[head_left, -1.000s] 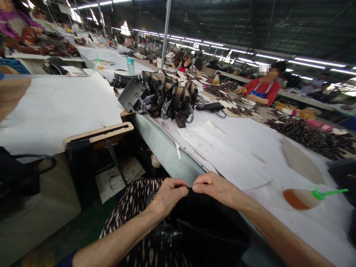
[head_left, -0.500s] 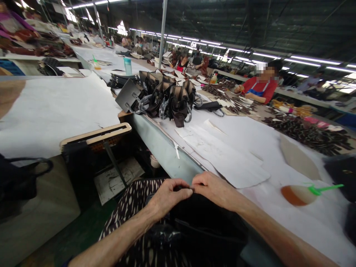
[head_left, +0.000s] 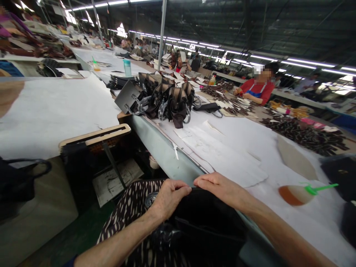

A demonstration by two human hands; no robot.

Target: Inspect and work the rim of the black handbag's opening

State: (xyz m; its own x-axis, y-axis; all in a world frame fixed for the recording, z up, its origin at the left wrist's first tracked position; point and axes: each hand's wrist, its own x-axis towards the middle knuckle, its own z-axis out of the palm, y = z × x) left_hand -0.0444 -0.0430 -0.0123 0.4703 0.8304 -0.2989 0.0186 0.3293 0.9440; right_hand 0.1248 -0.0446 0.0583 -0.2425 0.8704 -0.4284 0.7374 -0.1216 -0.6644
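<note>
A black bag point(head_left: 205, 226) lies on my lap, against the front edge of the long white table point(head_left: 250, 148). My left hand point(head_left: 169, 196) is closed, its fingers pinching the bag's top edge. My right hand point(head_left: 219, 187) is closed on the same edge just to the right, fingertips close to those of the left. Both forearms reach in from the bottom of the view. What lies under the fingertips is hidden.
Several dark handbags point(head_left: 164, 100) stand grouped further up the table. An upturned cup with a green straw point(head_left: 299, 193) lies at right. Piles of dark straps point(head_left: 306, 135) lie beyond it. A person in red point(head_left: 257, 91) works across the table. A wooden frame point(head_left: 94, 135) stands at left.
My two hands stay on the bag's top edge; the right hand's fingers have flattened along it and the hands have spread slightly apart. The view has shifted a little.
</note>
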